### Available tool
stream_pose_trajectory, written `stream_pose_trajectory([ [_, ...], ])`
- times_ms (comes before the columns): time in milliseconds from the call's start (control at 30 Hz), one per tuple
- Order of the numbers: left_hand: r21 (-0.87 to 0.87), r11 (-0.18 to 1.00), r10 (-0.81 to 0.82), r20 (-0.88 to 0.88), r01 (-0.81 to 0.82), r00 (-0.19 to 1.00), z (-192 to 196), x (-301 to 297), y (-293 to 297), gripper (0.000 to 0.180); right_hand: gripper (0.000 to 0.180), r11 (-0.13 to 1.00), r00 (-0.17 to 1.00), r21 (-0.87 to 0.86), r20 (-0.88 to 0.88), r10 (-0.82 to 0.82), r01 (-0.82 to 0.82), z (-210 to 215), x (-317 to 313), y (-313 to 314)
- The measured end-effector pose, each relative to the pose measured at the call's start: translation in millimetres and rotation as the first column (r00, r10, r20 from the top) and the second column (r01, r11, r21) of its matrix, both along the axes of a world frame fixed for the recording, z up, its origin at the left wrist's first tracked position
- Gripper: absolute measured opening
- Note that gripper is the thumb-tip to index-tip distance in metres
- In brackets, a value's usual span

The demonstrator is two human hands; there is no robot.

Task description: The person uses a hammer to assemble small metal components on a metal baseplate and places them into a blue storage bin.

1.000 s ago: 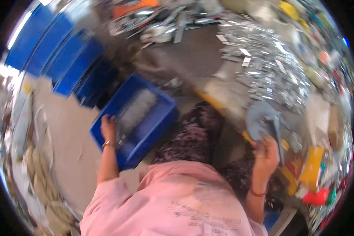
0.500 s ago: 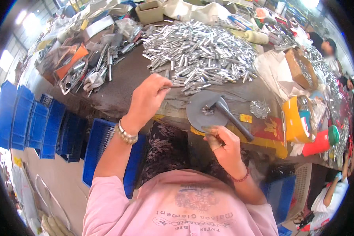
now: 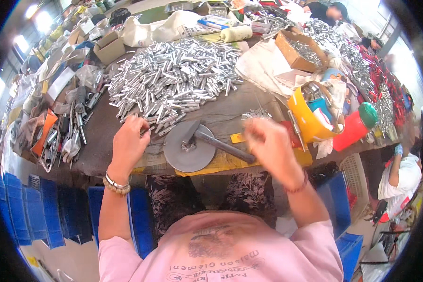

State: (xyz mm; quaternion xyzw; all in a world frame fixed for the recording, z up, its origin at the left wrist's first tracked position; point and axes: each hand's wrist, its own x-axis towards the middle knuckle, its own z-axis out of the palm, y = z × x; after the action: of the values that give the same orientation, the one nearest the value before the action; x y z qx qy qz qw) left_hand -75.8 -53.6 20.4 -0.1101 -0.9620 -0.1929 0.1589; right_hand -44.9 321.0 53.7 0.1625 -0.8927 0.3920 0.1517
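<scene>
My left hand (image 3: 130, 143) is at the near left edge of a big heap of short silvery metal tubes (image 3: 174, 75). Its fingers are pinched together, and what lies between them, if anything, is hidden. Right of it a round grey metal disc (image 3: 181, 160) rests on the bench. A hammer (image 3: 223, 146) lies with its head on the disc and its dark handle pointing to the near right. My right hand (image 3: 270, 143), smeared by motion, reaches over the handle's end to a small pile of thin metal pieces (image 3: 257, 113). Its fingertips cannot be made out.
To the right stand a yellow cut-open container (image 3: 310, 115) and a red bottle with a green cap (image 3: 355, 127). Behind them is a cardboard box of metal parts (image 3: 298, 50). Tools and metal rods (image 3: 63, 131) lie at left. Blue crates (image 3: 33, 207) stand below the bench.
The view has swung right. My right hand has moved from the disc's near edge out to the small pile of thin pieces. My left hand remains pinched near the tube heap.
</scene>
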Motion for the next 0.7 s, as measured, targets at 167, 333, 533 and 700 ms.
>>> stream_pose_trajectory([
  [167,0.279,0.954,0.083,0.116,-0.113,0.990,2.6,12.2,10.2,0.019,0.040,0.888,0.944,0.375,0.082,-0.318,0.267,-15.8,-105.8,46.5],
  [333,0.844,0.516,-0.099,0.225,-0.143,0.969,8.5,40.6,18.1,0.032,0.059,0.843,0.915,0.486,0.185,-0.359,0.232,-37.3,-148.2,55.4],
  [533,0.889,0.381,-0.268,0.368,-0.253,0.890,-4.3,73.7,47.3,0.024,0.037,0.970,0.934,-0.160,0.337,-0.122,0.184,-17.4,-117.6,30.2],
  [700,0.810,0.580,-0.264,0.291,-0.089,0.920,-12.0,77.4,53.4,0.022,0.023,0.750,0.864,-0.662,0.375,0.335,-0.003,4.9,-19.4,-45.0],
])
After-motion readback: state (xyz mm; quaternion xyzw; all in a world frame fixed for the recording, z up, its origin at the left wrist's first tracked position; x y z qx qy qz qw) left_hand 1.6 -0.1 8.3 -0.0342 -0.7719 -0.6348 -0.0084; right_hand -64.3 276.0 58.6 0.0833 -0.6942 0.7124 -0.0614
